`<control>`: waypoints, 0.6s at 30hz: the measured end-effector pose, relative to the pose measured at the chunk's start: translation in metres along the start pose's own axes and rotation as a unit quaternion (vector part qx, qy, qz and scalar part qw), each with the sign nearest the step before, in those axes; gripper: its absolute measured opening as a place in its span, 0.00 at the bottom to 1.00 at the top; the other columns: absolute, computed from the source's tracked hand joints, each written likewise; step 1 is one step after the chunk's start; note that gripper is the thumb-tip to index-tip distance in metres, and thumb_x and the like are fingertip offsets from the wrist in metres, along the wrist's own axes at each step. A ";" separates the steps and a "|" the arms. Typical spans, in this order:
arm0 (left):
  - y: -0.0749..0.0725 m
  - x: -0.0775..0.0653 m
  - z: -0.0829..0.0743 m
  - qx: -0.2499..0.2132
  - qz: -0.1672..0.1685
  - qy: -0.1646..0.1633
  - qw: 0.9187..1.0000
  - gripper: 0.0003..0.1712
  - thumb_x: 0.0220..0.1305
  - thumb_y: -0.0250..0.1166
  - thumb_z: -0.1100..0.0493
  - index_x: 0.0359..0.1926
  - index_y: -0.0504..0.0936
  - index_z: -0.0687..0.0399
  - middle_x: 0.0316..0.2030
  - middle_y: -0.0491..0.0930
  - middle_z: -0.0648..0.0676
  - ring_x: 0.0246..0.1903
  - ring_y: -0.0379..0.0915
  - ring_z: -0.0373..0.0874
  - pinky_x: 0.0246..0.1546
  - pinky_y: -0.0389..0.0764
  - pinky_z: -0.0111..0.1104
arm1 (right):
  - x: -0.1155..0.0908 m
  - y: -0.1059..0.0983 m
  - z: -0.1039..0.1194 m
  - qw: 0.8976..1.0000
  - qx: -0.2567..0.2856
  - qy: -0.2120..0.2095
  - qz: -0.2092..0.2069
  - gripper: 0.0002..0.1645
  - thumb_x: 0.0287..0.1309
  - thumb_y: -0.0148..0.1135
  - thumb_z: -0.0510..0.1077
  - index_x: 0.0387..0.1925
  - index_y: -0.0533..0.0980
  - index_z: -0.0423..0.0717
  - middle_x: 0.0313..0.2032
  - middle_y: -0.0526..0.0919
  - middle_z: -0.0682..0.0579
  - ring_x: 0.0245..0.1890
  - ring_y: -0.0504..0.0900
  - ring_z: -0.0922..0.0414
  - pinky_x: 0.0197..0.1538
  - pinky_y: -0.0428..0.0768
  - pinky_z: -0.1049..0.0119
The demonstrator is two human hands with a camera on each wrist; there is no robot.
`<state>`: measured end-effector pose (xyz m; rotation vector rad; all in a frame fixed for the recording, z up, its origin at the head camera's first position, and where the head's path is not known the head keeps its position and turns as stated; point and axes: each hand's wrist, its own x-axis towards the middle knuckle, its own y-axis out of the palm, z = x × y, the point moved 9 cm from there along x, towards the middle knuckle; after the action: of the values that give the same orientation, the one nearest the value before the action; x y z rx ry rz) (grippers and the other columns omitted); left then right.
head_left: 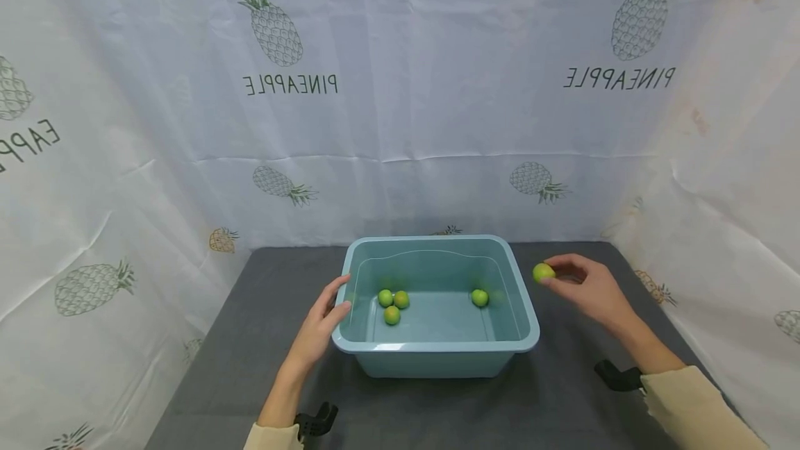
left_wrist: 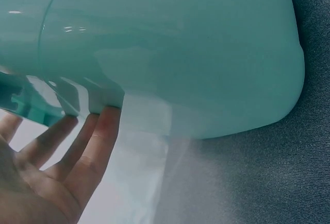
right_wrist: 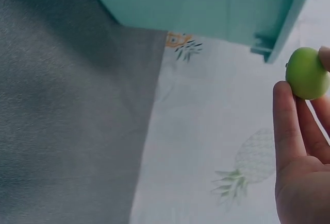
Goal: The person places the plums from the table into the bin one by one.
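A light blue plastic basin (head_left: pixel 431 363) stands on the dark cloth-covered table. Inside it, three small green limes lie together at the left, one of them the front lime (head_left: pixel 392 315), and a single lime (head_left: pixel 480 298) lies at the right. My left hand (head_left: pixel 319 325) rests on the basin's left rim; in the left wrist view its fairly straight fingers (left_wrist: pixel 98 147) touch the outer wall. Just outside the right rim, my right hand (head_left: pixel 587 288) pinches another lime (right_wrist: pixel 307 73) between thumb and fingertips, held above the table.
A dark grey table (head_left: pixel 250 367) extends around the basin. White curtains (head_left: pixel 400 117) printed with pineapples hang behind it and on both sides. Black wrist straps (head_left: pixel 619 376) show at both sleeves.
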<state>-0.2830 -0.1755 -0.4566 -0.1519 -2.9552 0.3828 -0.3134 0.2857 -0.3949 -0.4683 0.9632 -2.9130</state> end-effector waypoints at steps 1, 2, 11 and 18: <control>0.000 0.000 0.000 0.001 0.001 0.000 1.000 0.29 0.79 0.54 0.51 0.76 0.62 0.42 0.77 0.54 0.59 0.72 0.58 0.60 0.64 0.62 0.59 | 0.000 -0.001 0.003 1.000 0.005 -0.004 0.002 0.23 0.64 0.70 0.47 0.56 0.79 0.41 0.51 0.81 0.43 0.44 0.79 0.73 0.43 0.80 0.72; 0.000 0.000 -0.001 0.000 0.001 0.000 1.000 0.29 0.79 0.54 0.51 0.76 0.62 0.42 0.77 0.54 0.59 0.72 0.57 0.60 0.64 0.62 0.59 | -0.001 -0.001 0.007 1.000 0.007 -0.007 0.003 0.23 0.65 0.70 0.47 0.56 0.78 0.41 0.51 0.81 0.43 0.44 0.79 0.72 0.44 0.80 0.72; -0.001 -0.001 -0.001 0.001 -0.003 -0.008 1.000 0.29 0.79 0.55 0.51 0.76 0.62 0.41 0.77 0.54 0.59 0.72 0.58 0.60 0.64 0.62 0.59 | -0.001 0.000 0.037 0.999 0.021 -0.025 0.008 0.23 0.65 0.70 0.46 0.57 0.78 0.40 0.51 0.82 0.46 0.46 0.80 0.72 0.46 0.79 0.74; 0.000 -0.001 0.000 0.001 -0.003 -0.013 1.000 0.29 0.79 0.55 0.51 0.76 0.62 0.40 0.77 0.53 0.59 0.73 0.57 0.61 0.65 0.61 0.61 | 0.002 0.002 0.070 0.998 0.047 -0.045 0.020 0.22 0.64 0.70 0.43 0.56 0.78 0.39 0.51 0.82 0.44 0.47 0.81 0.70 0.48 0.79 0.75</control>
<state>-0.2820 -0.1756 -0.4563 -0.1382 -2.9800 0.3907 -0.2946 0.2436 -0.3421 -0.5635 0.8093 -2.8580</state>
